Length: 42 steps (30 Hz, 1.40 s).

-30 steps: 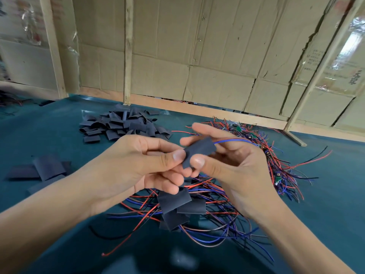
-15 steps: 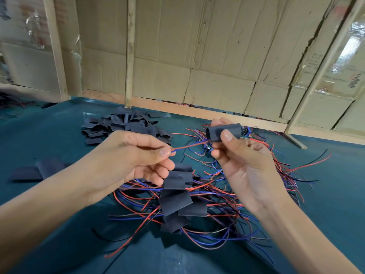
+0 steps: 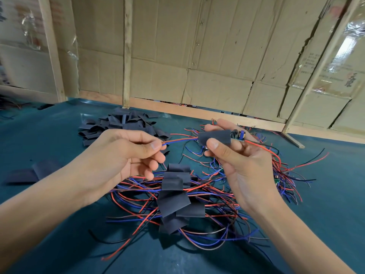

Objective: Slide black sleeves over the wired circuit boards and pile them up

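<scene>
2 bare forearms point(image 3: 49, 210), no sleeves

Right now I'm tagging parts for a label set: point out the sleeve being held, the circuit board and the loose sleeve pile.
held sleeve point(image 3: 217, 136), head view, middle of its flat face.
circuit board point(image 3: 239, 134), head view, exposed end.
loose sleeve pile point(image 3: 122, 124), head view, centre of heap.

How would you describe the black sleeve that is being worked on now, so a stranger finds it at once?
Above the teal table, find the right hand. Its thumb and fingers pinch a flat black sleeve. Unlike the loose black sleeves piled behind, this one is in the air, with red and blue wires leaving its left end.
</scene>
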Tool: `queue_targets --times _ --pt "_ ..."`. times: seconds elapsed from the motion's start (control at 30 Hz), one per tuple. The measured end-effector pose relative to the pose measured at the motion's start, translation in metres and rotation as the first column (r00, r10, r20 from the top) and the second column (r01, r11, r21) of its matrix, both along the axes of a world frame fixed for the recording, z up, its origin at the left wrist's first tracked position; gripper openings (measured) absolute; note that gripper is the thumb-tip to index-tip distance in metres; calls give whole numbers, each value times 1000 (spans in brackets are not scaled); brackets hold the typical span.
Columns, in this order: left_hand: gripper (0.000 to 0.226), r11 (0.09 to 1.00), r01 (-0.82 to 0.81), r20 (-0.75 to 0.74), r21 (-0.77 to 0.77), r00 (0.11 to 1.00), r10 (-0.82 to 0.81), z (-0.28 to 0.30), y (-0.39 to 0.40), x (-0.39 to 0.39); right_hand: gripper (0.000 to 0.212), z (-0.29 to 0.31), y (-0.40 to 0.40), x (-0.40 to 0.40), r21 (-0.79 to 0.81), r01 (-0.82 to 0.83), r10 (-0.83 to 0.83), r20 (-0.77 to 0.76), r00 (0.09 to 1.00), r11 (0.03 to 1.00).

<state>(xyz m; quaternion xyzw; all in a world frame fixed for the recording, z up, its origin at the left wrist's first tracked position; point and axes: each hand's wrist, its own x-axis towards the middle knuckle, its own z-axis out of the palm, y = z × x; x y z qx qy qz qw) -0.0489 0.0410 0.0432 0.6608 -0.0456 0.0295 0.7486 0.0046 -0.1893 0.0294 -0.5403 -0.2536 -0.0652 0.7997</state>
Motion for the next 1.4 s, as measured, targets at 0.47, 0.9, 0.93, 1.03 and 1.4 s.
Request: queue_targets --times 0.47,0.9,0.93,1.03,1.4 --pt "13 420 -544 550 727 827 120 -18 -4 3 35 4 5 -18 -308 263 -195 234 952 914" --pt "11 328 -501 522 801 852 26 -36 21 24 36 -3 2 3 -302 169 -144 103 984 938" --pt "10 319 -498 522 807 853 12 -37 23 24 36 -6 3 3 -301 179 -158 92 983 937" --pt "21 321 -465 501 825 865 -34 -37 30 25 42 -17 1 1 -307 164 -166 23 986 937" --pt "21 411 -452 558 792 809 -186 -45 44 31 57 -20 -4 1 -272 -41 -35 -269 962 961"
